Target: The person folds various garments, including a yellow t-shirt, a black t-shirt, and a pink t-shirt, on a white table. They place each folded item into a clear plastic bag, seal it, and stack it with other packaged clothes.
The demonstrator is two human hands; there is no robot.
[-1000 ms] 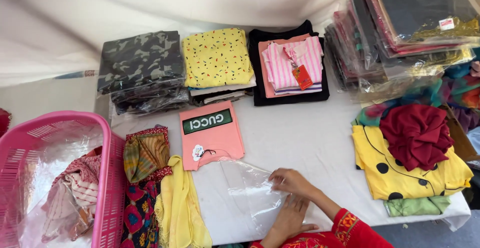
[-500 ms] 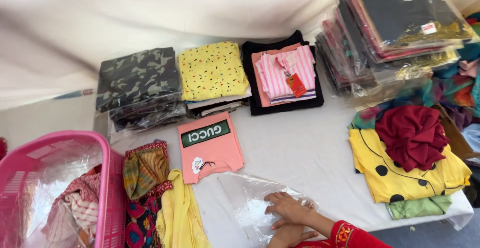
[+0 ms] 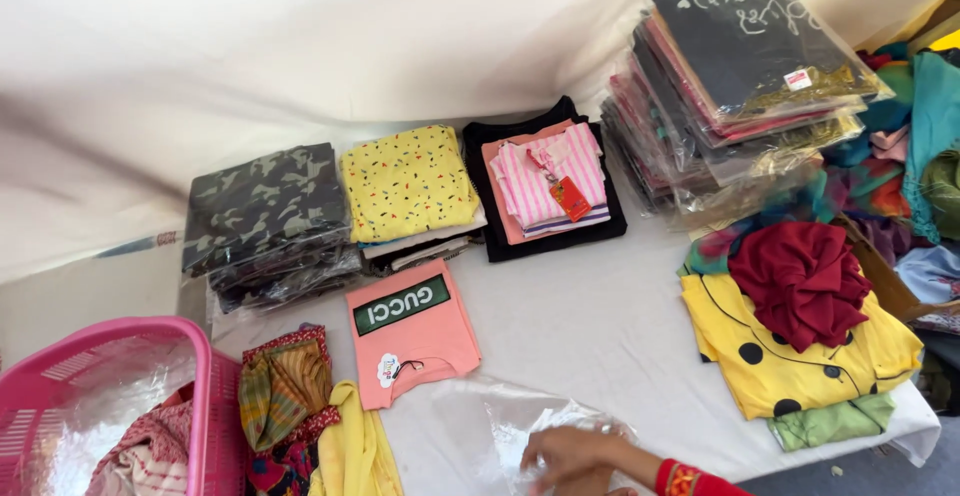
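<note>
A crumpled clear plastic bag (image 3: 480,426) lies on the white table (image 3: 600,316) near its front edge. My right hand (image 3: 568,450), with a red patterned sleeve, rests on the bag's right part with its fingers pointing left and gripping the plastic. Only a sliver of my left hand (image 3: 592,482) shows under it at the bottom edge, so its fingers are hidden. A folded salmon-pink shirt (image 3: 410,331) with a green band and a tag lies just up and left of the bag.
A pink plastic basket (image 3: 150,331) holding cloth stands at the front left, with loose yellow and patterned garments (image 3: 300,406) beside it. Folded camouflage (image 3: 265,206), yellow dotted (image 3: 405,181) and pink striped (image 3: 550,176) shirts line the back. A tall stack of bagged clothes (image 3: 740,66) and a maroon garment (image 3: 800,281) sit right.
The view has tilted upward, so my hands have slid to the bottom edge. They stay on the plastic bag, and the left hand is now almost out of view.
</note>
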